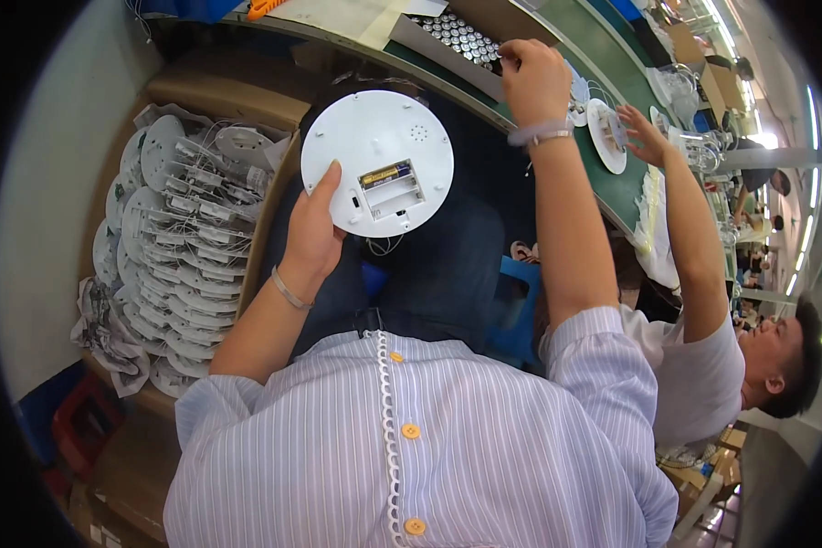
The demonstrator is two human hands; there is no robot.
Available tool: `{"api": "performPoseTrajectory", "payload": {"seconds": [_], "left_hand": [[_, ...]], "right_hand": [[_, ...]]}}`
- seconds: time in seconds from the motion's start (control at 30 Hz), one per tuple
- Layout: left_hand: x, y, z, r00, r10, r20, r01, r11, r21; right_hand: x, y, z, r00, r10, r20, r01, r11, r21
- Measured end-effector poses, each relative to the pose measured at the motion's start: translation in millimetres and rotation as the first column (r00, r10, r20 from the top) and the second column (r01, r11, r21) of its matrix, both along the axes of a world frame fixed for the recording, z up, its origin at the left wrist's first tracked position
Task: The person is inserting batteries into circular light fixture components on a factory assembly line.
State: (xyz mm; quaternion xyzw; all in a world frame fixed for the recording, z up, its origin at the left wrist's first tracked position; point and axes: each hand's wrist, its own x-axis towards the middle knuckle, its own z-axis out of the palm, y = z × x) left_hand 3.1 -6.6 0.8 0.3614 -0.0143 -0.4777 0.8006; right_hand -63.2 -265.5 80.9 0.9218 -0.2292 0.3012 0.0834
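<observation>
My left hand grips a white round plastic disc by its lower left edge, thumb on the face and fingers behind. An open battery compartment shows in the disc, with a battery in its upper slot and bare slots below it. Thin wires hang under the disc's lower edge. My right hand reaches over the right end of a cardboard box of batteries standing upright in rows. Its fingers are curled together at the box; what they hold, if anything, is hidden.
At my left a large carton holds stacked white discs with wires. The green bench runs along the far side. On the right a co-worker reaches toward another white disc. A blue stool stands near my legs.
</observation>
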Motion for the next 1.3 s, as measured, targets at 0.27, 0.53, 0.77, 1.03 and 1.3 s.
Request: {"api": "performPoseTrajectory", "payload": {"seconds": [0.27, 0.53, 0.77, 1.03, 1.3], "left_hand": [[3, 4, -4, 0.998, 0.048, -0.029, -0.048, 0.999, -0.023], [4, -2, 7, 0.997, 0.053, -0.062, -0.059, 0.993, -0.105], [-4, -5, 9, 0.999, 0.049, 0.021, -0.047, 0.995, -0.084], [-8, -3, 12, 0.999, 0.036, 0.029, -0.034, 0.997, -0.075], [-5, 0, 18, 0.998, -0.060, 0.008, 0.061, 0.998, -0.036]], "right_hand": [[11, -26, 6, 0.934, 0.079, -0.348, 0.005, 0.972, 0.234], [-20, 32, 21, 0.893, 0.122, 0.432, -0.388, 0.693, 0.607], [-39, 132, -8, 0.821, 0.083, 0.565, -0.565, -0.021, 0.825], [-43, 130, -11, 0.866, 0.499, 0.015, -0.448, 0.763, 0.466], [-43, 132, -11, 0.824, 0.565, 0.025, -0.498, 0.703, 0.508]]}}
